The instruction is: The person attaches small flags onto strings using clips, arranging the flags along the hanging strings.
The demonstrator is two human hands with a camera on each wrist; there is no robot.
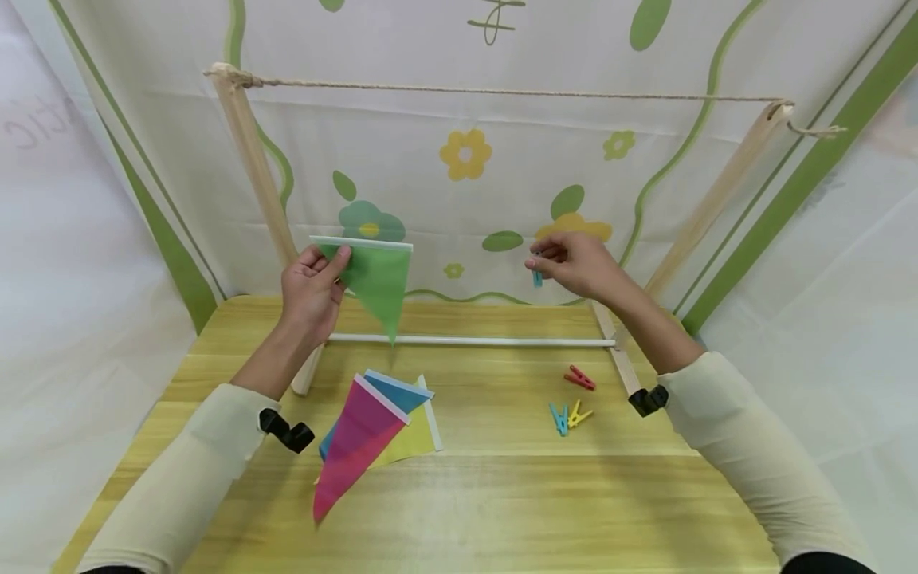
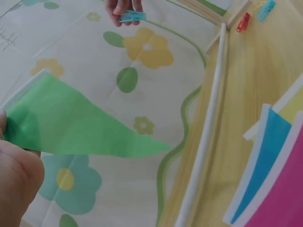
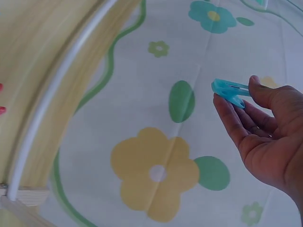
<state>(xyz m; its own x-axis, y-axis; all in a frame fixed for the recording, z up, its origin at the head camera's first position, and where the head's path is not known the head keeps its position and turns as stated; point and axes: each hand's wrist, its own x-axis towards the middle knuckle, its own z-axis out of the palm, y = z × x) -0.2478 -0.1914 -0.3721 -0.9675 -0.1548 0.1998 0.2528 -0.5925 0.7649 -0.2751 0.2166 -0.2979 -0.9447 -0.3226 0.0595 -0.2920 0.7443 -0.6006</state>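
My left hand point(image 1: 311, 291) pinches a green triangular pennant point(image 1: 380, 283) near the left end of its white top band, and its point hangs downward. Between the thumb and fingers of my right hand point(image 1: 577, 261) is a light blue clothespin point(image 3: 229, 91), raised in front of the printed backdrop. Both hands are above the table and below a twine line point(image 1: 459, 90). On the table under the left hand lie a pink pennant point(image 1: 358, 438), a blue pennant point(image 1: 394, 391) and a yellow pennant point(image 1: 412, 438), overlapping one another.
A red clothespin point(image 1: 579, 378), a blue clothespin point(image 1: 559, 418) and a yellow clothespin point(image 1: 578, 414) lie at the table's right. Wooden posts point(image 1: 254, 159) hold the twine at either side, with a white rod point(image 1: 473, 341) joining their feet. A flowered cloth point(image 1: 538, 175) hangs behind.
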